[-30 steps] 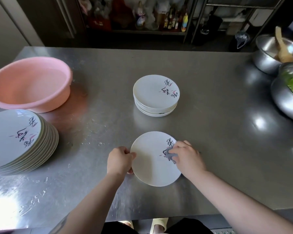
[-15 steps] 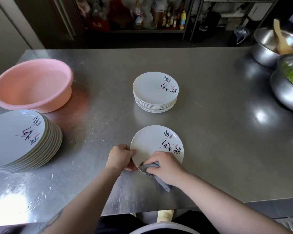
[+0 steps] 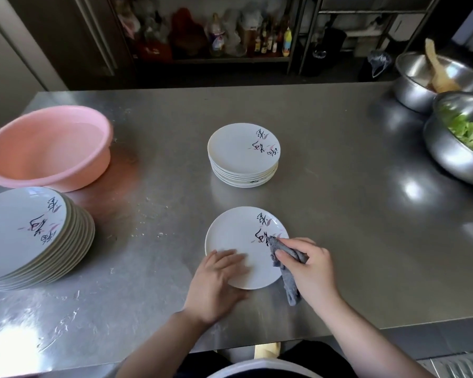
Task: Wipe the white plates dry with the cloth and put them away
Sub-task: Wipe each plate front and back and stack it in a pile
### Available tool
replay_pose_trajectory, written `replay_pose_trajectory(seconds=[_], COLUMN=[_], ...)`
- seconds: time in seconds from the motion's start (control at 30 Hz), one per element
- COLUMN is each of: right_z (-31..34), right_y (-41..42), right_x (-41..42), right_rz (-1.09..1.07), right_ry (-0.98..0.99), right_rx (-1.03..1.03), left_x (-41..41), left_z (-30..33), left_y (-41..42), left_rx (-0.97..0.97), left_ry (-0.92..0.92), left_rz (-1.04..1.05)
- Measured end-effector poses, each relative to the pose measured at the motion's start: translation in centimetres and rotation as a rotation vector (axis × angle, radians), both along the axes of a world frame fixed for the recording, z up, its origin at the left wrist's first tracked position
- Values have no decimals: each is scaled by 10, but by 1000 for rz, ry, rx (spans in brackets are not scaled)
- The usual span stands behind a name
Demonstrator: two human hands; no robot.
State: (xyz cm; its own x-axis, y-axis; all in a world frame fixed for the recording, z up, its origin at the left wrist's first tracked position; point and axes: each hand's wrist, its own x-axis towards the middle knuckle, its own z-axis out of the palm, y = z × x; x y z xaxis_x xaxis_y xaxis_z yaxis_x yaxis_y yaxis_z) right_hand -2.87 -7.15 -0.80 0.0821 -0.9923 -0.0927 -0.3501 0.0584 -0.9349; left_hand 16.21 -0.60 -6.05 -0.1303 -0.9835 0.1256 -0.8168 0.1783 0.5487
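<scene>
A white plate (image 3: 238, 236) with black brush lettering lies flat on the steel table (image 3: 339, 214) in front of me. My left hand (image 3: 216, 285) presses on its near left edge, fingers spread over the rim. My right hand (image 3: 309, 268) grips a grey cloth (image 3: 287, 276) and rubs it on the plate's right side; the cloth's tail hangs off the rim. A stack of smaller white plates (image 3: 243, 156) stands behind it. A taller stack of larger plates (image 3: 30, 236) sits at the left edge.
A pink plastic basin (image 3: 47, 148) stands at the far left. Two steel bowls sit at the right, one (image 3: 459, 137) with green leaves, the other (image 3: 426, 77) with a wooden spoon. Dark shelves with bottles (image 3: 230, 36) stand beyond the table.
My right hand swept the cloth from the plate's right side to its near edge and back to the right. My left hand slid further onto the plate's rim.
</scene>
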Motion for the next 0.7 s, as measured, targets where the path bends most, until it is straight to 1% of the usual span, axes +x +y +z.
replay_pose_trajectory(seconds=[0.07,0.2,0.23,0.3,0.37,0.4,0.43,0.5,0.53,0.6,0.63,0.7], right_z=[2,15,20,33,49,59,68,89,100,123,135,154], right_y=[0,-2,-3,-5,-8,-11,-14,-20,-24,-31,-34,-41], right_x=[-3,-9,-10,-11,-12,-11,-9,-4,1,11,16,28], right_rz=[-3,-25,-35,-54,-72,-75,-73,-51,-36,-5,20,87], right_ry=[4,-18,-35,-69,-113,-139,-165,-205,-219,-237,-231,-174], right_rx=[-24,-64,-77,-123,-171,-189,-202,-234,-258,-325,-366,-442], left_x=[3,6,6,6,5,6,7,14,18,23,25,27], left_z=[-6,-10,-4,12,37,49,61,81,94,120,133,157], left_y=[0,5,5,2,-5,-8,-13,-20,-23,-28,-31,-37], left_rx=[-67,-236,-278,-345,-342,-294,-210,-45,-5,30,30,10], left_ry=[-35,-189,-188,-118,2,87,223,660,870,1164,1271,1398], left_rz=[-31,-79,-84,-46,113,251,396,569,603,607,584,527])
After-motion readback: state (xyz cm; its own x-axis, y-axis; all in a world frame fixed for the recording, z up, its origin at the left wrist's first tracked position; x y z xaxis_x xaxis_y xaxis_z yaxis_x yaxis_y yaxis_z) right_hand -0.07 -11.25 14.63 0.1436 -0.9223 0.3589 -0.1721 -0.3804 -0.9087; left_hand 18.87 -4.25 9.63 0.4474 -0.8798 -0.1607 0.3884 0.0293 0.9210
